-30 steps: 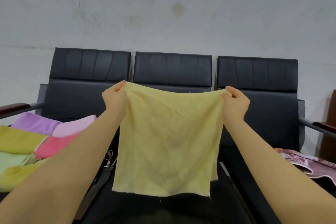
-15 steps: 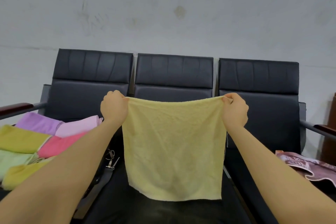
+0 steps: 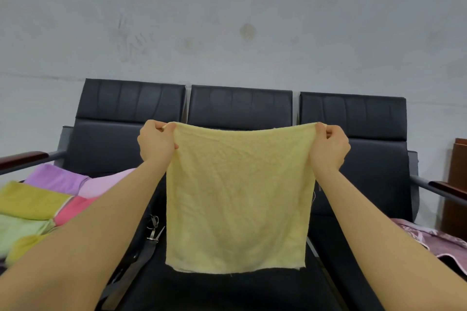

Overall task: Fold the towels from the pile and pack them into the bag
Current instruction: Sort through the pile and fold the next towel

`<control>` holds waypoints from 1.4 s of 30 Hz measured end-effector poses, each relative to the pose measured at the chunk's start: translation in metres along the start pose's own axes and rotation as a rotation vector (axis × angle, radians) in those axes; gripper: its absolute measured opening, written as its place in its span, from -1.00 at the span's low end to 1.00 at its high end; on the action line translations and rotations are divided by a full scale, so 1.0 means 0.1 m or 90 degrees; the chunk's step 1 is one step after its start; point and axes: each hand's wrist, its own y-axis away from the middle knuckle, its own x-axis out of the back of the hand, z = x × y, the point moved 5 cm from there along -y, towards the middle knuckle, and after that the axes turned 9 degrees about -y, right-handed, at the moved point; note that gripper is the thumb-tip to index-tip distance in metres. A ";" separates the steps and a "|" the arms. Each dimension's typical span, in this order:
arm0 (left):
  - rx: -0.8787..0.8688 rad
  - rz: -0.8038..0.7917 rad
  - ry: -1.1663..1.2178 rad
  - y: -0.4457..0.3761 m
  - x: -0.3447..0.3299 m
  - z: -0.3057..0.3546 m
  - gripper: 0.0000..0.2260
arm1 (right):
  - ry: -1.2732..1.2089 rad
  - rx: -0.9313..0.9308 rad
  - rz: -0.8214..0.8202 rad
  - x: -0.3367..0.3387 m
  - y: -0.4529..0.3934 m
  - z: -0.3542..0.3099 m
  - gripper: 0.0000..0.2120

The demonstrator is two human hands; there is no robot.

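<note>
Head camera shows me a long black bench (image 3: 353, 159) with three seats against a grey wall (image 3: 227, 20), and a pile of towels (image 3: 38, 209) in purple, pink, red, yellow and green lies on its left seat. I see the yellow towel (image 3: 237, 197) hanging flat in the air over the middle seat. My left hand (image 3: 156, 144) pinches its top left corner and my right hand (image 3: 328, 146) pinches its top right corner.
</note>
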 end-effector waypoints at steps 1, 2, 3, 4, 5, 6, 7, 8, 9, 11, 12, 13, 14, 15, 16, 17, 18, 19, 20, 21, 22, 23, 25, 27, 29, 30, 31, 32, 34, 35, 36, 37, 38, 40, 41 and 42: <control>0.000 0.002 0.005 0.02 0.01 0.00 -0.89 | 0.006 0.001 0.001 0.00 -0.01 0.00 -0.80; -0.001 0.003 0.012 0.03 0.02 -0.01 -0.89 | 0.014 0.002 -0.001 0.00 -0.01 0.00 -0.80; 0.001 0.003 0.022 0.04 0.02 -0.02 -0.87 | 0.021 0.002 -0.006 0.00 -0.01 0.02 -0.80; 0.004 0.001 0.031 0.05 0.02 -0.05 -0.86 | 0.029 0.002 -0.009 0.01 -0.01 0.04 -0.80; 0.012 -0.003 0.040 0.06 -0.01 -0.09 -0.85 | 0.036 -0.002 -0.013 0.01 -0.01 0.08 -0.80; 0.021 -0.009 0.049 0.07 -0.04 -0.14 -0.85 | 0.044 -0.007 -0.018 0.00 -0.01 0.14 -0.80; 0.028 -0.016 0.054 0.09 -0.08 -0.19 -0.85 | 0.052 -0.014 -0.024 0.00 -0.02 0.21 -0.80; 0.032 -0.022 0.054 0.11 -0.14 -0.25 -0.85 | 0.062 -0.021 -0.031 -0.01 -0.02 0.29 -0.80; 0.037 -0.030 0.052 0.13 -0.20 -0.32 -0.85 | 0.070 -0.029 -0.039 -0.02 -0.02 0.39 -0.79; 0.053 -0.043 0.042 0.16 -0.35 -0.48 -0.86 | 0.080 -0.049 -0.061 -0.07 -0.03 0.62 -0.80; 0.067 -0.050 0.031 0.16 -0.44 -0.57 -0.88 | 0.083 -0.061 -0.072 -0.09 -0.04 0.73 -0.81; 0.082 -0.053 0.028 0.16 -0.53 -0.65 -0.89 | 0.083 -0.072 -0.081 -0.13 -0.05 0.86 -0.80; 0.094 -0.054 0.037 0.14 -0.63 -0.72 -0.90 | 0.081 -0.085 -0.089 -0.17 -0.07 0.98 -0.80; 0.104 -0.056 0.048 0.11 -0.74 -0.79 -0.90 | 0.077 -0.098 -0.095 -0.22 -0.10 1.10 -0.81; 0.114 -0.062 0.053 0.07 -0.85 -0.86 -0.90 | 0.072 -0.106 -0.099 -0.28 -0.13 1.20 -0.81; 0.122 -0.069 0.054 0.04 -0.97 -0.90 -0.91 | 0.067 -0.109 -0.104 -0.34 -0.17 1.28 -0.82; 0.125 -0.077 0.053 -0.01 -1.08 -0.92 -0.92 | 0.057 -0.109 -0.108 -0.42 -0.21 1.35 -0.82; 0.119 -0.080 0.050 -0.06 -1.18 -0.91 -0.92 | 0.041 -0.105 -0.110 -0.49 -0.26 1.38 -0.82; 0.106 -0.077 0.047 -0.12 -1.28 -0.89 -0.92 | 0.022 -0.095 -0.111 -0.57 -0.31 1.40 -0.81; 0.089 -0.070 0.045 -0.18 -1.35 -0.85 -0.91 | 0.005 -0.086 -0.110 -0.65 -0.36 1.39 -0.81; 0.072 -0.062 0.043 -0.23 -1.41 -0.78 -0.91 | -0.008 -0.079 -0.106 -0.72 -0.41 1.38 -0.82; 0.056 -0.054 0.042 -0.27 -1.45 -0.71 -0.91 | -0.021 -0.076 -0.101 -0.78 -0.45 1.37 -0.82; 0.020 -0.032 0.039 -0.30 -1.47 -0.58 -0.90 | -0.076 -0.071 -0.092 -0.84 -0.48 1.33 -0.83; -0.006 -0.011 0.042 -0.26 -1.43 -0.51 -0.90 | -0.122 -0.055 -0.089 -0.83 -0.46 1.28 -0.84; -0.005 -0.007 0.051 -0.15 -1.37 -0.54 -0.91 | -0.121 -0.046 -0.094 -0.77 -0.38 1.29 -0.84; 0.001 -0.008 0.054 -0.08 -1.33 -0.59 -0.90 | -0.107 -0.050 -0.095 -0.73 -0.32 1.32 -0.84; 0.005 -0.007 0.051 0.00 -1.29 -0.65 -0.88 | -0.092 -0.057 -0.097 -0.68 -0.25 1.37 -0.85; 0.009 -0.004 0.045 0.08 -1.25 -0.73 -0.87 | -0.076 -0.062 -0.097 -0.63 -0.17 1.42 -0.86; 0.027 0.000 0.024 0.23 -1.19 -0.93 -0.91 | -0.045 -0.077 -0.097 -0.50 0.00 1.53 -0.86; 0.038 0.001 0.004 0.30 -1.16 -1.03 -0.93 | -0.029 -0.091 -0.099 -0.43 0.09 1.58 -0.86; 0.049 -0.001 -0.021 0.37 -1.14 -1.12 -0.94 | -0.013 -0.108 -0.102 -0.37 0.18 1.63 -0.86; 0.057 -0.006 -0.047 0.44 -1.11 -1.20 -0.94 | 0.008 -0.127 -0.102 -0.31 0.26 1.68 -0.85; 0.062 -0.009 -0.070 0.51 -1.08 -1.26 -0.94 | 0.032 -0.143 -0.102 -0.25 0.35 1.71 -0.84; 0.078 -0.016 -0.105 0.66 -1.02 -1.38 -0.93 | 0.074 -0.170 -0.101 -0.14 0.50 1.80 -0.82; 0.094 -0.023 -0.120 0.72 -1.00 -1.45 -0.92 | 0.082 -0.186 -0.101 -0.09 0.57 1.86 -0.81; 0.112 -0.032 -0.134 0.79 -0.99 -1.51 -0.91 | 0.085 -0.202 -0.103 -0.05 0.64 1.92 -0.80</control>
